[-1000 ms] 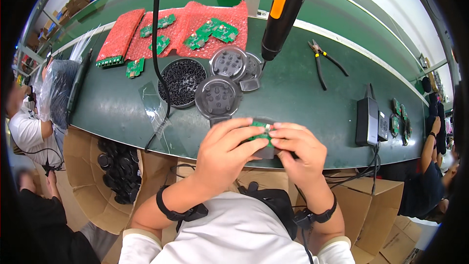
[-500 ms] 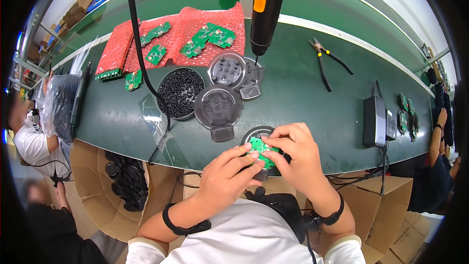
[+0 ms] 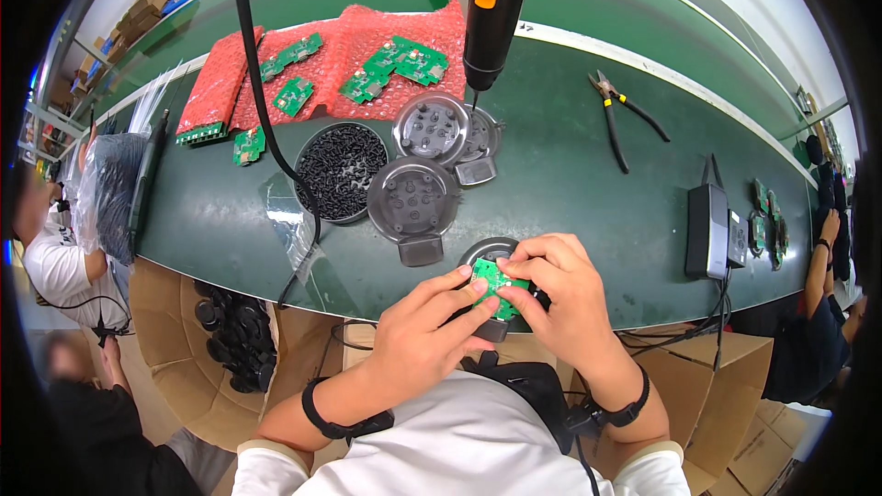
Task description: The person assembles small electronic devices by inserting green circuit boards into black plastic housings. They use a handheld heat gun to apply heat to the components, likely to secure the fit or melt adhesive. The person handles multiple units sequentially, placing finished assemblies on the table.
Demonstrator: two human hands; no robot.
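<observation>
At the table's near edge, a green circuit board (image 3: pixel 497 285) lies over a dark grey round plastic housing (image 3: pixel 490 248). My left hand (image 3: pixel 427 317) has its fingertips on the board's left side. From the right, my right hand (image 3: pixel 562 289) pinches the board's upper right part between thumb and fingers. The hands cover much of the housing. Farther off are more grey housings: one (image 3: pixel 413 197) on its own, and another (image 3: pixel 430 129) overlapping a third (image 3: pixel 478 140). A black electric screwdriver with an orange strip (image 3: pixel 487 28) hangs tip-down above that pair.
A round tin of small black screws (image 3: pixel 342 170) stands left of the housings. Red bubble wrap (image 3: pixel 354 46) carries several boards. Pliers (image 3: pixel 620 119) and a grey box-shaped device (image 3: pixel 707 230) lie to the right. A black cable (image 3: pixel 262 101) hangs in front. Cartons (image 3: pixel 175 349) stand below; other people work at both sides.
The view has shifted slightly. Both hands stay on the board over the housing, with only small finger movements.
</observation>
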